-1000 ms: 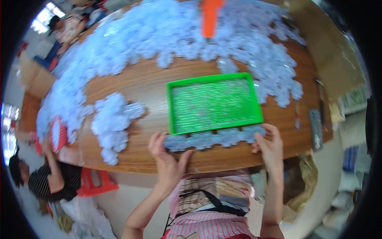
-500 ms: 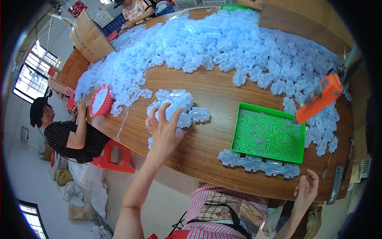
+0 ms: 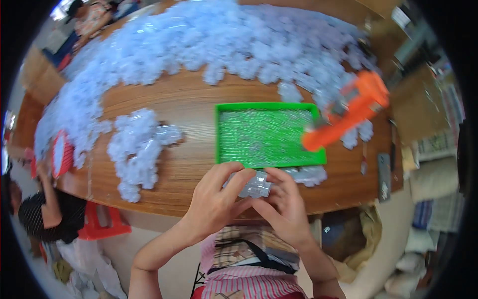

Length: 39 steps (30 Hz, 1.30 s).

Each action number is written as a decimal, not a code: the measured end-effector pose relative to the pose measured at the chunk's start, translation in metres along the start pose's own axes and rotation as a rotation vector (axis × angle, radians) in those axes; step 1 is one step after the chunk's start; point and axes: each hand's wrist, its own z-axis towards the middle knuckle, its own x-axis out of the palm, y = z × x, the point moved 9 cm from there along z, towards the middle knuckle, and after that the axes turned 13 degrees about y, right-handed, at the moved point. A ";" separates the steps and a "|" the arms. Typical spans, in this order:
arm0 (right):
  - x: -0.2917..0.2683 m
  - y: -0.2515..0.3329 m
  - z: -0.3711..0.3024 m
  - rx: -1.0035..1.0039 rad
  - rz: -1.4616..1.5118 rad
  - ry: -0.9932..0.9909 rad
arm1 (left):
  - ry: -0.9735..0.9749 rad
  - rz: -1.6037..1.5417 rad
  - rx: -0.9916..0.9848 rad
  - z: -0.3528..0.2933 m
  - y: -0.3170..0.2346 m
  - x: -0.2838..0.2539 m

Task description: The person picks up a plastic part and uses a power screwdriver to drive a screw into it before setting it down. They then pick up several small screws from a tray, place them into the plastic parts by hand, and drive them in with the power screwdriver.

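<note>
Just in front of my body, at the table's near edge, my left hand [image 3: 211, 199] grips a clear plastic housing piece [image 3: 256, 185] between thumb and fingers. My right hand [image 3: 286, 209] closes on the same piece from the other side, its fingers curled around the edge. Right behind the hands sits a green plastic tray [image 3: 217, 137] with many small metal parts scattered on its mesh floor. More clear pieces [image 3: 308, 175] lie in a row along the tray's near side, partly hidden by my right hand. A small heap of clear pieces [image 3: 132, 144] lies to the left.
A blurred orange tool [image 3: 356, 107] overlaps the tray's right end. Across the far side spreads a large pile of clear pieces [image 3: 199, 40]. A red basket [image 3: 62, 154] stands left, near a co-worker [image 3: 45, 214] and a red stool [image 3: 104, 222]. A dark flat bar [image 3: 384, 177] lies right.
My left hand has come from the small heap to my front and now holds a clear piece. My right hand has joined it there. The whole view has shifted toward the right.
</note>
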 end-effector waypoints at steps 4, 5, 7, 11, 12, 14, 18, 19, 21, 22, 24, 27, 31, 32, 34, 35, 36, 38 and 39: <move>-0.038 -0.006 -0.007 -0.055 0.217 -0.081 | -0.011 -0.150 -0.015 0.018 -0.016 0.014; -0.058 -0.006 -0.014 -0.027 0.170 -0.151 | 0.015 -0.086 -0.028 0.015 -0.014 0.014; -0.108 -0.004 -0.036 -0.050 0.112 -0.353 | -0.035 -0.025 -0.137 -0.003 0.003 0.010; -0.191 -0.007 -0.082 0.048 -0.029 -0.598 | -0.028 0.040 -0.502 -0.045 0.038 0.013; -0.200 -0.008 -0.087 0.074 -0.055 -0.624 | -0.010 0.032 -0.510 -0.052 0.044 0.017; -0.208 -0.011 -0.083 0.073 -0.082 -0.632 | -0.048 -0.174 -0.485 -0.066 0.063 0.036; -0.209 -0.022 -0.069 0.121 -0.117 -0.596 | -0.100 -0.440 -0.383 -0.074 0.066 0.047; -0.211 -0.027 -0.066 0.165 -0.125 -0.577 | -0.086 -0.469 -0.416 -0.072 0.065 0.049; -0.215 -0.031 -0.066 0.198 -0.175 -0.572 | -0.083 -0.495 -0.379 -0.065 0.062 0.052; -0.214 -0.030 -0.067 0.229 -0.202 -0.575 | -0.091 -0.500 -0.341 -0.062 0.062 0.052; -0.217 -0.028 -0.071 0.236 -0.330 -0.628 | -0.083 -0.478 -0.335 -0.062 0.062 0.052; -0.198 0.004 -0.067 0.183 -0.723 -0.700 | -0.087 -0.441 -0.351 -0.067 0.063 0.048; -0.137 0.060 -0.037 -0.017 -0.897 -0.581 | -0.132 -0.376 -0.314 -0.056 0.057 0.023; -0.114 0.065 -0.016 -0.060 -0.922 -0.423 | -0.129 -0.338 -0.286 -0.050 0.055 0.014; -0.071 0.063 0.025 -0.048 -0.894 -0.128 | -0.158 -0.189 -0.321 -0.036 0.052 -0.011; -0.057 0.060 0.044 -0.092 -0.955 -0.008 | -0.153 -0.297 -0.298 -0.029 0.055 -0.014; -0.046 0.051 0.061 -0.127 -1.024 0.109 | -0.146 -0.417 -0.267 -0.019 0.059 -0.013; -0.033 0.044 0.085 -0.101 -1.161 0.157 | -0.196 -0.901 -0.327 0.000 0.073 -0.003; -0.030 0.034 0.096 -0.058 -1.281 0.187 | -0.167 -1.138 -0.392 0.009 0.081 0.006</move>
